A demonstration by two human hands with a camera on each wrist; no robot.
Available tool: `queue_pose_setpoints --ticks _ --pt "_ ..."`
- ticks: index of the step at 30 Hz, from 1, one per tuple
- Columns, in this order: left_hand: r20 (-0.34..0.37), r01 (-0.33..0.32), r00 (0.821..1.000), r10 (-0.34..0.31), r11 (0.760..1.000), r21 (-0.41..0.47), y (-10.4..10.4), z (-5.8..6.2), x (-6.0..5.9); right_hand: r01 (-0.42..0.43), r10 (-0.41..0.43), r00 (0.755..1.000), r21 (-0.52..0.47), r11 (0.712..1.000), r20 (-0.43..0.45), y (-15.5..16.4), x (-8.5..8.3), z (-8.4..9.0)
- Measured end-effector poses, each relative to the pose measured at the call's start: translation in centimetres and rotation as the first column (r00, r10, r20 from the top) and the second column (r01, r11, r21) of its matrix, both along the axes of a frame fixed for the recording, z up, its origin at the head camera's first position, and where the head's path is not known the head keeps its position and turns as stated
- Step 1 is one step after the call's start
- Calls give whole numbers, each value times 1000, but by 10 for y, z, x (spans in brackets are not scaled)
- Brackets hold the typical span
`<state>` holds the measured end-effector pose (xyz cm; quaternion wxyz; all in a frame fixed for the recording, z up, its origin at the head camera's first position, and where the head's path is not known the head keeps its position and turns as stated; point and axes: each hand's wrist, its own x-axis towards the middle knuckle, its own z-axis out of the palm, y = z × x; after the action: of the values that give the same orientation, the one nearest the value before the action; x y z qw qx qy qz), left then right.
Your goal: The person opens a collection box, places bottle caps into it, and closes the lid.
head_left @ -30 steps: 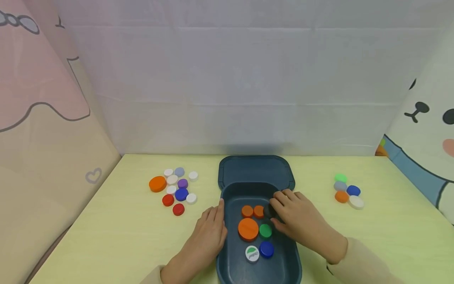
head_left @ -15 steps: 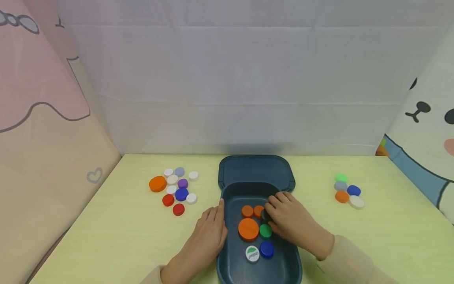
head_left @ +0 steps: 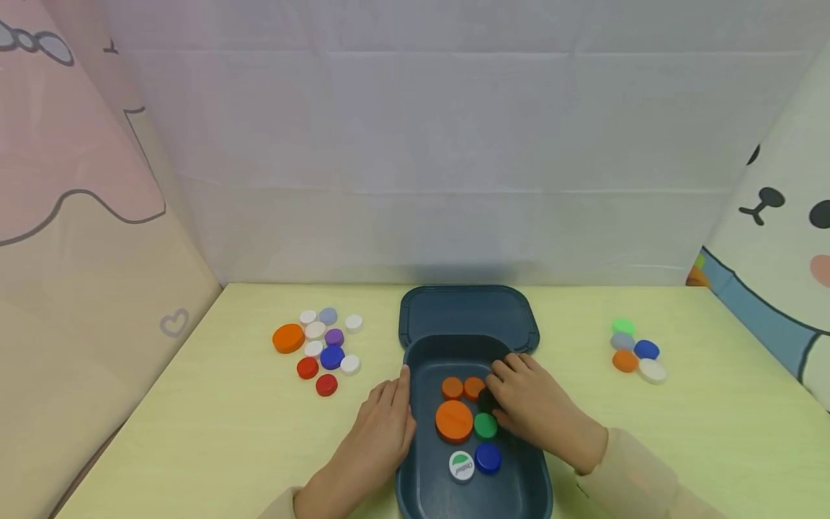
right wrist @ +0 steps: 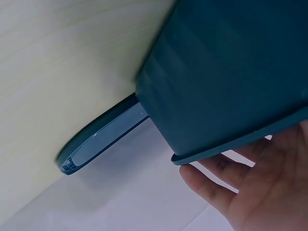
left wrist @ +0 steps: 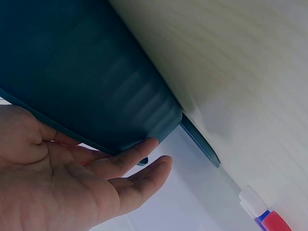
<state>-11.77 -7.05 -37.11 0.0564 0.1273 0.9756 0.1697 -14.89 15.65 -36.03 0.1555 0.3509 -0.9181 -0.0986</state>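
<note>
- Six caps at least lie in the dark blue bin (head_left: 538, 461) already: two small orange caps (head_left: 452, 388), a large orange cap (head_left: 454, 420), a green cap (head_left: 485, 425), a blue cap (head_left: 488, 457) and a white cap with a green mark (head_left: 461, 465).
- One more, a dark cap (head_left: 486, 398), sits just beside the small orange ones, under the right hand (head_left: 534, 407); the fingertips curl onto it, but whether the grip is closed round it or only touching cannot be told.
- Left hand (head_left: 382, 425) lies flat with straight fingers against the bin's left wall, an open grip that steadies it; the left wrist view shows the same.
- Behind the bin its lid (head_left: 467, 311) lies flat on the counter (head_left: 214, 432).
- Many caps are well apart from the bin: a cluster on the left (head_left: 320, 346) with orange, white, purple, blue and red ones, and a smaller group on the right (head_left: 632, 349).
- Judging by these counts, the sorting looks less than half done, if all caps are meant for the bin.
</note>
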Motion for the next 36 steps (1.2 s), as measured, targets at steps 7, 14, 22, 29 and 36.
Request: queue_pose_setpoints --ticks 7,14,22,29,36 --pt "-9 2 1000 -2 1000 4 0 -1 0 -9 9 1000 -7 1000 -16 0 0 1" --pt "-26 9 1000 -9 1000 1 -1 -1 0 -25 20 998 -80 996 -67 4 -1 7" --pt "-23 8 1000 -8 1000 -2 -1 -1 1 5 -19 995 -148 989 -95 17 -6 18" --pt "-24 7 1000 -7 1000 -1 -1 -1 1 36 -64 988 -195 980 -139 40 -14 19" --pt "-11 5 1000 -5 1000 4 -1 -1 1 84 -120 985 -262 961 -122 70 -23 16"
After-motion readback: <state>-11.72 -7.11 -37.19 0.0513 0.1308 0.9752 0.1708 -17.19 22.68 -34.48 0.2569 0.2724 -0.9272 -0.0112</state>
